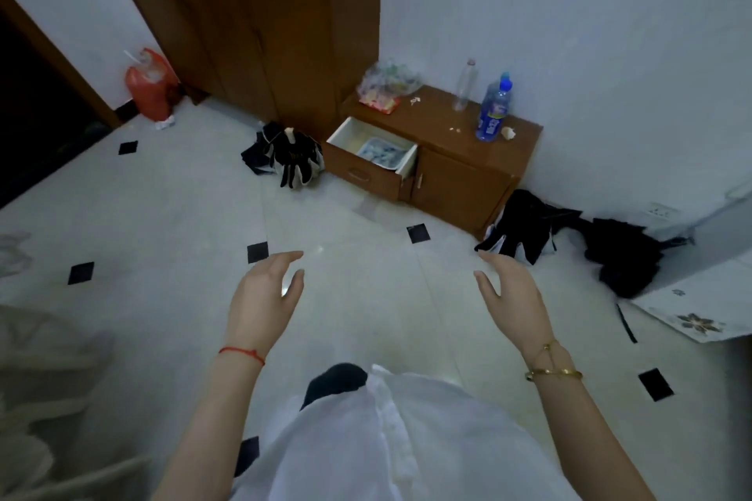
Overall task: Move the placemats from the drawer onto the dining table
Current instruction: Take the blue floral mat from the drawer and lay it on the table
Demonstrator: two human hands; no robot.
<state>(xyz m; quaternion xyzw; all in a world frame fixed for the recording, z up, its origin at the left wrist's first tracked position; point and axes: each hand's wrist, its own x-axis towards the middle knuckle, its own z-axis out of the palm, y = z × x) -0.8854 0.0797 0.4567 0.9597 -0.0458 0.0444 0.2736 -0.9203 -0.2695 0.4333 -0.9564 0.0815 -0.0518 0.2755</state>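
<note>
Placemats (382, 153) in drawer (368, 159) blurred, count unclear; front edge hidden.

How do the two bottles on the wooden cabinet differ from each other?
The blue bottle has a blue cap and a blue label; the clear bottle looks see-through all over, with a pale cap. The blue bottle looks wider, the clear bottle slimmer. The blue bottle stands nearer the cabinet's front edge, the clear bottle farther back. Both stand upright on the cabinet.

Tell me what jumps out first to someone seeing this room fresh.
Two bare hands, the left hand and right hand, hover open and empty over the pale floor. Beyond them the wooden cabinet has its open drawer holding a blue-patterned placemat; a blue bottle stands on top.
</note>
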